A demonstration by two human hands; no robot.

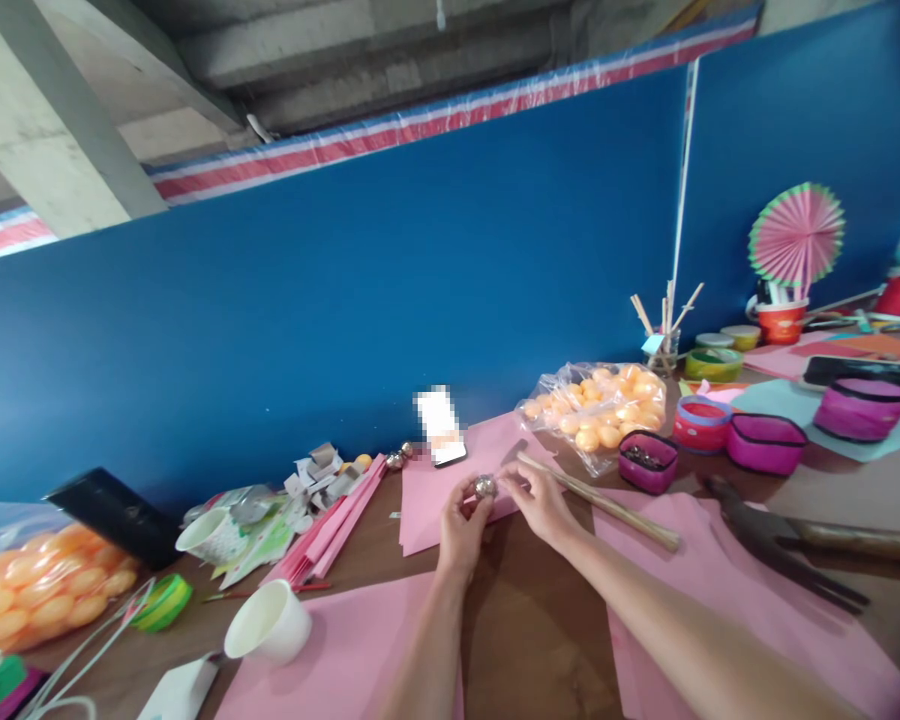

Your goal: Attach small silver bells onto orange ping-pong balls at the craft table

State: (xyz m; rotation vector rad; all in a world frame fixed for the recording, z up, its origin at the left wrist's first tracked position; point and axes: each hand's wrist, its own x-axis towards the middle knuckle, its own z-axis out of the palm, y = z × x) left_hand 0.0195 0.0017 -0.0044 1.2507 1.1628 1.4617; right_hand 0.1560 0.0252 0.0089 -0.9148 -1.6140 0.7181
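Near the middle of the table, my left hand [463, 520] is closed round a small shiny metallic ball [484, 487], held between thumb and fingers. Just right of the ball, my right hand [538, 496] has its fingers pinched together; what they hold, if anything, is too small to name. Beneath and behind both hands lies a pink sheet [424, 500]. A wooden-handled tool [615, 505] rests beside my right hand, its handle slanting to the lower right. A phone [450, 457] with a bright, blurred screen stands behind the hands.
A bag of orange balls [600, 405] lies behind right, near a purple container [648, 462] of small dark pieces. A claw hammer [780, 535] is at right. At left are a white cup [268, 622], folded pink paper [337, 525] and a green tape roll [163, 602].
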